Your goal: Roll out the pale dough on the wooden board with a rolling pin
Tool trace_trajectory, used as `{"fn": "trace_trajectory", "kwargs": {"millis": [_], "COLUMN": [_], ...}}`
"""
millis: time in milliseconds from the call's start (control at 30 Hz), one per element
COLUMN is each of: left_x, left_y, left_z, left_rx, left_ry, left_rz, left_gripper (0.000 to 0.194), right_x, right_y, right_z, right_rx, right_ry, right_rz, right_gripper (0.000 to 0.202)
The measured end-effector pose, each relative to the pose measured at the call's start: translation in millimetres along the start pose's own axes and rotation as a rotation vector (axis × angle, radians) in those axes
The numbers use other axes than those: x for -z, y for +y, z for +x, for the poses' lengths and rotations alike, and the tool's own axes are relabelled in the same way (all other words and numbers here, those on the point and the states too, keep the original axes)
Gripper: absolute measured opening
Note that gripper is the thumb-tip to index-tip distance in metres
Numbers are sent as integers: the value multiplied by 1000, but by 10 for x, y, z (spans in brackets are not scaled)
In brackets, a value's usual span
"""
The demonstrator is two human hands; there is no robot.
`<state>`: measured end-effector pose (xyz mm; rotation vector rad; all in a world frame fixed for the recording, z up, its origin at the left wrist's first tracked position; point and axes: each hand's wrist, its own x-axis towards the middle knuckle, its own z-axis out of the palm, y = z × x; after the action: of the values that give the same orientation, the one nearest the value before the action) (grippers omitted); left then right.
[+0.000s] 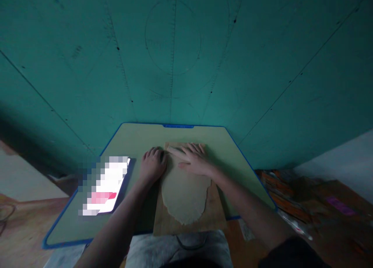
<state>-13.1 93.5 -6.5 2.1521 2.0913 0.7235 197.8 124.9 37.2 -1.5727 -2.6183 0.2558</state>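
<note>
A thin, flattened sheet of dough [186, 196] with an uneven edge lies on a wooden board [217, 221]. Across the far end of the sheet runs a pale roll-shaped piece [177, 153]; I cannot tell whether it is folded dough or a rolling pin. My right hand [196, 159] rests palm down over that piece, fingers stretched forward and thumb apart. At the board's far left edge, my left hand [153, 163] has its fingers curled down beside the dough. Whatever its fingertips grip, if anything, is hidden.
The board lies on a pale table [142, 134] with a blue rim, set against a green wall [186, 65]. A lit tablet or phone screen [106, 186], partly blurred out, stands on the left. Boxes and clutter [320, 198] are on the floor at right.
</note>
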Motion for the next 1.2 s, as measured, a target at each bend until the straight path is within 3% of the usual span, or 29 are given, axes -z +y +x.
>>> {"fn": "trace_trajectory", "kwargs": {"millis": [167, 333, 533, 700, 867, 1067, 1200], "left_x": [1, -26, -47, -54, -25, -8, -9], "left_y": [-11, -15, -49, -65, -46, -24, -34], "left_z": [3, -1, 0, 4, 7, 10, 13], "left_rx": [-14, -15, -32, -32, -23, -28, -19], "left_ry": [-1, 15, 20, 22, 19, 11, 10], "left_rz": [6, 5, 4, -8, -21, -47, -67], "left_gripper": [32, 33, 31, 34, 35, 36, 36], "right_x": [52, -19, 19, -32, 32, -20, 57], "right_y": [105, 22, 73, -16, 85, -18, 53], "right_z": [62, -32, 0, -70, -30, -99, -62], "right_rx": [-303, -1, -245, 17, -240, -16, -255], "right_ry": [-135, -4, -58, 17, -71, 33, -45], "right_rz": [1, -17, -8, 0, -18, -4, -11], "right_gripper": [81, 69, 63, 59, 66, 62, 71]}}
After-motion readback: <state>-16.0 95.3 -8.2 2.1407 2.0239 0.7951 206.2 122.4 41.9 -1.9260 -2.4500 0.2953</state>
